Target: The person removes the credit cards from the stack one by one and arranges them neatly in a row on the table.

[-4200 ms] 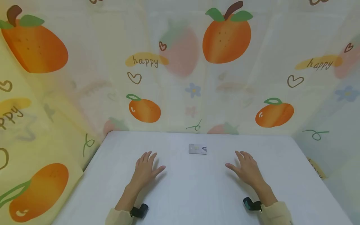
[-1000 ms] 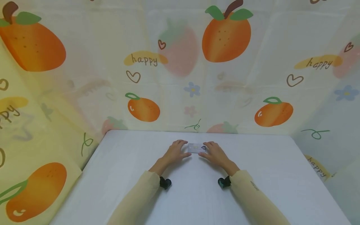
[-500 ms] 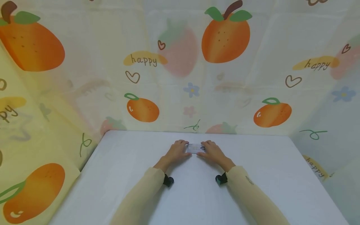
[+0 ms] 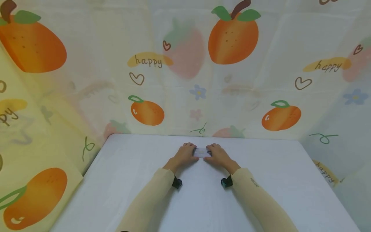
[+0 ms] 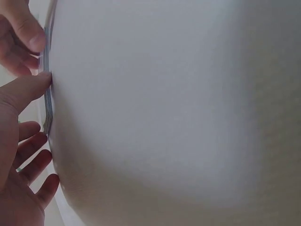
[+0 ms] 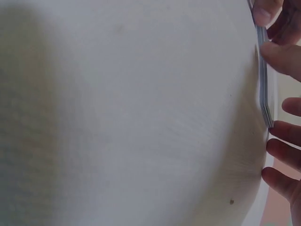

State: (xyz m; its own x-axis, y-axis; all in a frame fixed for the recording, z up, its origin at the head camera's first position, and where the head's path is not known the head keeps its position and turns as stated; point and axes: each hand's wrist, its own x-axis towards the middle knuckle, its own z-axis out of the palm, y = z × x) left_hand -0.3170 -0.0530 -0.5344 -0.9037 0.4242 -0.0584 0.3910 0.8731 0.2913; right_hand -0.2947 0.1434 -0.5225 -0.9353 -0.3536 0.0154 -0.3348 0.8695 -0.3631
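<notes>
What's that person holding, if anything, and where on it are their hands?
What looks like a thin stack of cards: the left hand grips its left end and the right hand its right end, thumbs on the near edge.

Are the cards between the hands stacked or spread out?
Stacked: in both wrist views the cards show parallel edges close together, between left hand and right hand.

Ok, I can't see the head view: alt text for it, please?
A person's left hand and right hand hold opposite ends of a small stack of cards near the far edge of a white table, before a fruit-printed backdrop.
</notes>
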